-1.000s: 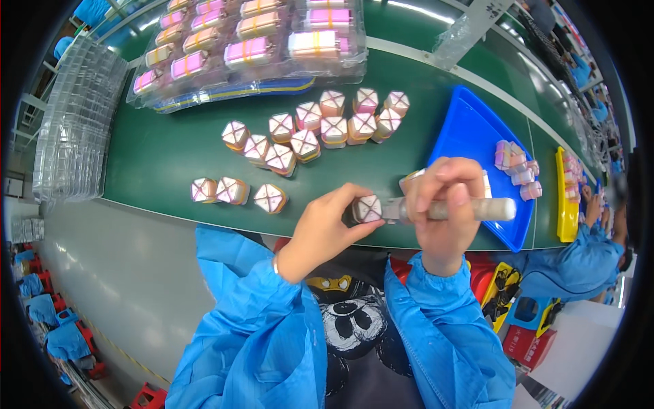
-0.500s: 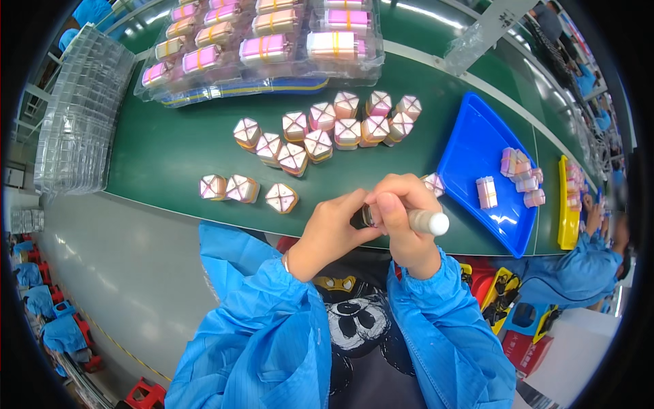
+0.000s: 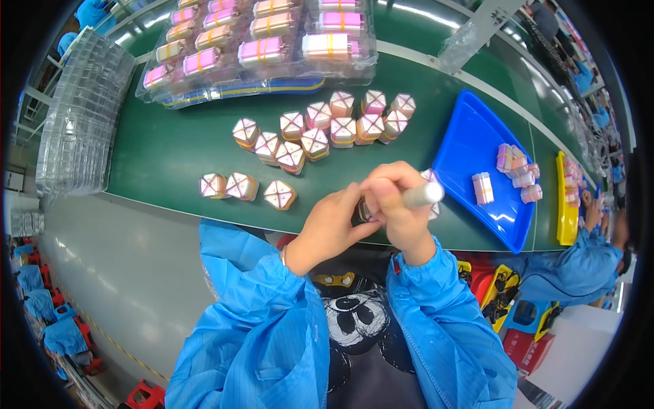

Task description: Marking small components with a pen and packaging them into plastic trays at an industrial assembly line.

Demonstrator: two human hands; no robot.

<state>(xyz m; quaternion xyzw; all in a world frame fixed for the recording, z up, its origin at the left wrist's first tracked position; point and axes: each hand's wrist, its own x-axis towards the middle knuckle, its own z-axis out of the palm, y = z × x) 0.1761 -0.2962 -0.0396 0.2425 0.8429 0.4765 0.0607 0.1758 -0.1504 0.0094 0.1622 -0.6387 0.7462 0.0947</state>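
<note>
In front of my body, at the near edge of the green table, my two hands meet. My right hand (image 3: pixel 402 213) is closed round a thick white pen-like tool (image 3: pixel 424 195), whose rounded end sticks out to the right. Its working end is hidden behind my fingers. My left hand (image 3: pixel 330 223) curls about a small dark-sided piece (image 3: pixel 359 213), mostly covered by fingers, so I cannot tell its kind. Just beyond and to the left stand several upright blocks (image 3: pixel 290 157) with pale tops crossed by dark lines and yellow bands round their sides. One more block (image 3: pixel 434 210) shows partly behind my right hand.
Clear plastic trays (image 3: pixel 293 67) with pink and cream banded blocks lie at the back. A stack of clear trays (image 3: pixel 82 123) stands left. On the right are a blue bin (image 3: pixel 453 163) holding several blocks, a yellow bin (image 3: pixel 567 232) and a co-worker's blue sleeve (image 3: pixel 579 273).
My right hand has shifted slightly up and left, and the white tool's rounded end has swung upward. My left hand stays nearly in place. The whole view has shifted a little.
</note>
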